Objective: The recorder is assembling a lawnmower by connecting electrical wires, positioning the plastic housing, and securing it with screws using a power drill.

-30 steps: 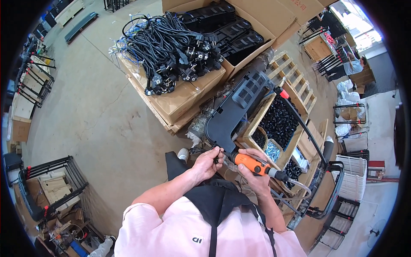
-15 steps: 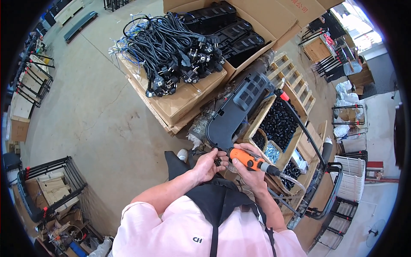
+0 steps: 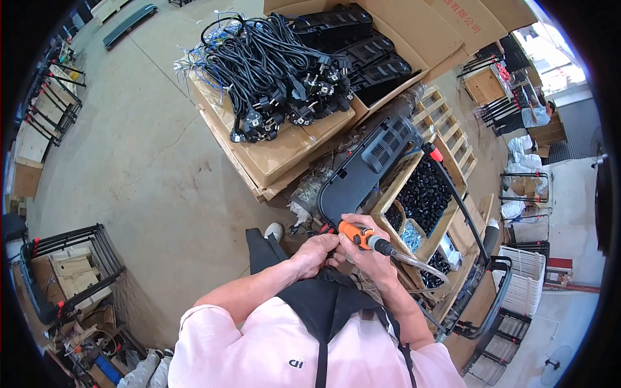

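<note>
Head view: left hand (image 3: 315, 253) joined right hand (image 3: 362, 249), both gripping orange screwdriver (image 3: 358, 234) (fingers closed).

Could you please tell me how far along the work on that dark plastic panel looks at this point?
Done: the dark panel already lies across the wooden crate, within reach. In hand: the right hand grips an orange power screwdriver with its tip at the panel's near end, and the left hand steadies that tip. Left: whether any screw is seated cannot be told; the heap of black power cords lies untouched on the cardboard.
</note>
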A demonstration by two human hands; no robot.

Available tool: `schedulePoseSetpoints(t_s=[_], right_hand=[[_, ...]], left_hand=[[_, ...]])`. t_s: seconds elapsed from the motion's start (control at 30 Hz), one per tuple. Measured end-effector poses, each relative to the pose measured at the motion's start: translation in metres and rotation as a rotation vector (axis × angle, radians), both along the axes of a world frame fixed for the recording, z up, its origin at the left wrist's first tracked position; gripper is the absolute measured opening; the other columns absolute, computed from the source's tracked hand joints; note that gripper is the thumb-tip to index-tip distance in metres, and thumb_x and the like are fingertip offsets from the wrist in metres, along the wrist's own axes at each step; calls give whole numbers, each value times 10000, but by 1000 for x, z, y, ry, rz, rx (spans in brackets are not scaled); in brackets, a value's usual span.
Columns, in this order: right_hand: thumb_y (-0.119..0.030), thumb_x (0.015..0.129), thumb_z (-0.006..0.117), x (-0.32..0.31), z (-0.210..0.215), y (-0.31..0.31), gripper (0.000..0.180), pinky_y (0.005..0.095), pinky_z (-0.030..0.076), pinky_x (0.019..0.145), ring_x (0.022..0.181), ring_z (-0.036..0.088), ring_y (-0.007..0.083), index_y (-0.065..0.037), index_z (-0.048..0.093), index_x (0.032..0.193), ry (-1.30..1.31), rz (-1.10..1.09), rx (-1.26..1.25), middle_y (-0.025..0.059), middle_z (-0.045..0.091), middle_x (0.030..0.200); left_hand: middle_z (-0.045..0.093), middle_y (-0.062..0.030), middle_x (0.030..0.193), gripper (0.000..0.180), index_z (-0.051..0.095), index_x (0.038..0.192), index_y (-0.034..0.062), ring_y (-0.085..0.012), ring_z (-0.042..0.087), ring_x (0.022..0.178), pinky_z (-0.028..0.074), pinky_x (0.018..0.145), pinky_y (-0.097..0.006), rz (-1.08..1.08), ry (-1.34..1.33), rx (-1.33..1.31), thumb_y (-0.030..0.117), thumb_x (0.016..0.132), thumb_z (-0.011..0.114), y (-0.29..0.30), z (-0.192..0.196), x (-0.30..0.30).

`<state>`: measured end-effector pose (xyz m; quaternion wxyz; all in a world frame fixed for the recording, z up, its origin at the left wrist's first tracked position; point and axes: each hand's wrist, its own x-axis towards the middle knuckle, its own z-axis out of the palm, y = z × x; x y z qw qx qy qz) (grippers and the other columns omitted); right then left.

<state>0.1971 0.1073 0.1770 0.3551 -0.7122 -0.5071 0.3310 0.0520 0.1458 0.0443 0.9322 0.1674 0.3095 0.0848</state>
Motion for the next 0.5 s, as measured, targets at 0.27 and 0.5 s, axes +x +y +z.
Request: schedulePoseSetpoints(t_s=[0.27, 0.5], right_hand=[[-26, 885, 779, 7, -8, 1, 363, 319, 573, 943, 1038, 708, 165, 2, 668, 1230, -12, 59, 89, 124, 734, 1239], [-13, 885, 783, 9, -16, 3, 433, 330, 562, 989, 1092, 702, 182, 4, 628, 1289, 38, 45, 46, 136, 729, 1242]], left_hand=[[668, 15, 911, 238, 725, 1181, 66, -78, 602, 768, 511, 677, -257, 15, 20, 5, 223, 1125, 556, 1, 8, -10], [669, 5, 907, 259, 698, 1197, 62, -81, 590, 742, 487, 650, -246, 59, 65, -20, 241, 1141, 520, -4, 16, -15]])
